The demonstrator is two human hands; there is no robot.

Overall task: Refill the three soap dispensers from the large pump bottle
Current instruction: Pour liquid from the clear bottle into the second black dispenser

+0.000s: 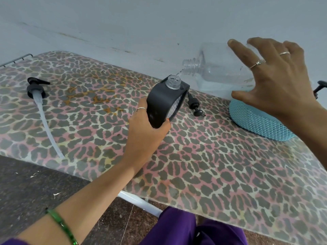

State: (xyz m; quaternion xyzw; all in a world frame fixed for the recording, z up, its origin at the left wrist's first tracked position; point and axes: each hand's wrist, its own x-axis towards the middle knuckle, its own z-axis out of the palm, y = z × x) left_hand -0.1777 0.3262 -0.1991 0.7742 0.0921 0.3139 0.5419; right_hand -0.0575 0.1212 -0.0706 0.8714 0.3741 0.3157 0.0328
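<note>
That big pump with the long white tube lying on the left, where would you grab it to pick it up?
Probably by the black collar of the large pump, coming from above. It lies flat on the table, the collar is its thickest rigid part, and the tube looks bendy and likely wet.

Clear, glossy plastic in the large bottle (217, 71) under the right hand's fingers (237, 48). Matt black plastic casing on the dispenser (160, 103) between the left hand's fingers (141, 105), with a clear threaded neck. Beside them, leopard-print cloth over the table (212, 165); translucent, smooth pump tube (46, 124); teal woven-textured cover (256, 124).
</note>
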